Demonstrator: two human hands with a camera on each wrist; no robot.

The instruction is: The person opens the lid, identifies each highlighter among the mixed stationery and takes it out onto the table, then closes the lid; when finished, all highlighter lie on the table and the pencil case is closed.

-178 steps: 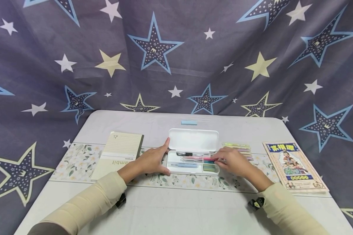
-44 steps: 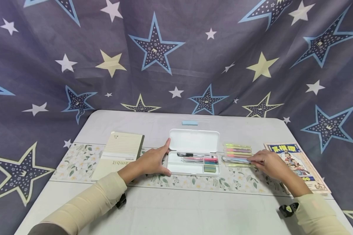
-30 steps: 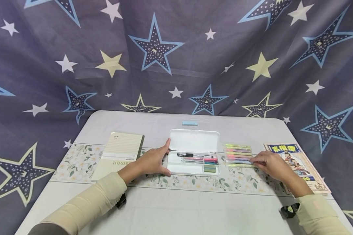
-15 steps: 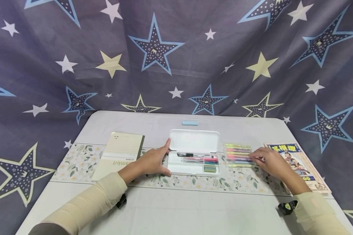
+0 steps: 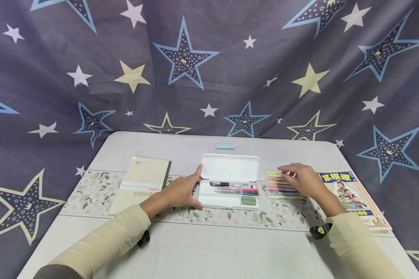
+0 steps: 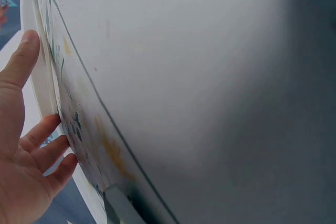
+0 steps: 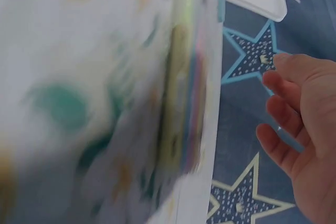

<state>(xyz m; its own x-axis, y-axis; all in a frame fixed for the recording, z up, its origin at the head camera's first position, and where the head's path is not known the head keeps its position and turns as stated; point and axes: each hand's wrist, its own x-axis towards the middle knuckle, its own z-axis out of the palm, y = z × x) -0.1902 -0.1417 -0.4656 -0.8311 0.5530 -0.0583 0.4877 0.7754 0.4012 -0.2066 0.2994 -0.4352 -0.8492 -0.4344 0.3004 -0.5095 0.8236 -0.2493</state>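
A white pencil case [image 5: 220, 200] lies with its lid [image 5: 230, 166] raised. Inside are a black-capped pen [image 5: 220, 183], pink-ended pens [image 5: 251, 190] and a small greenish block [image 5: 248, 200]. My left hand [image 5: 181, 190] rests against the case's left end, thumb by the front corner and fingers towards the hinge. In the left wrist view its fingers [image 6: 50, 153] touch the edge. My right hand [image 5: 303, 180] hovers over the right part of a row of coloured pens [image 5: 277, 188], fingers loosely bent. In the right wrist view the pens [image 7: 181, 93] look blurred, apart from that hand [image 7: 310, 103].
A notebook [image 5: 139, 178] lies left of the case, and a printed booklet [image 5: 345, 193] lies at the right, partly behind the right wrist. A light-blue block [image 5: 225, 147] sits behind the lid. A starry curtain [image 5: 209, 77] hangs beyond the table [image 5: 209, 248].
The light-blue pen has gone from the case's front compartment to the row at the right. My right hand has since let go and shifted back and left over the row. The left hand stays.
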